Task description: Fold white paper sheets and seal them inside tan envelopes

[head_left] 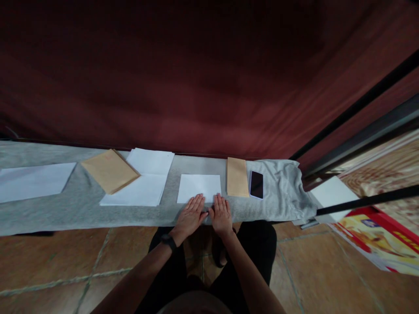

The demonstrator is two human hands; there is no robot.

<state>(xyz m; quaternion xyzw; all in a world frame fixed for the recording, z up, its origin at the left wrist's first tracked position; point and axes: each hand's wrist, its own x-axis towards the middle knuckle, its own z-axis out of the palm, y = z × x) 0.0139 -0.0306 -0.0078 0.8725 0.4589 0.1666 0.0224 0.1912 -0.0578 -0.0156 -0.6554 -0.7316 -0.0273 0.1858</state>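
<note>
A white sheet of paper (199, 185), perhaps folded, lies in front of me on the grey cloth (131, 216). Fingers stretched flat, my left hand (190, 214) rests on the near edge of the paper, left of its middle. My right hand (221, 216) lies flat at the paper's near right corner, its fingers also extended. The two thumbs nearly meet between the hands. Neither hand grips anything. Right of the paper is a brown envelope (237, 177), with a phone (256, 185), screen dark, just beyond it.
Several brown envelopes (109, 171) lie across a stack of white sheets (144, 192) to the left. Another white paper (36, 179) is farther left. A dark red curtain (196, 96) hangs behind the narrow surface. At right are black bars (366, 200) and a colourful box (382, 240).
</note>
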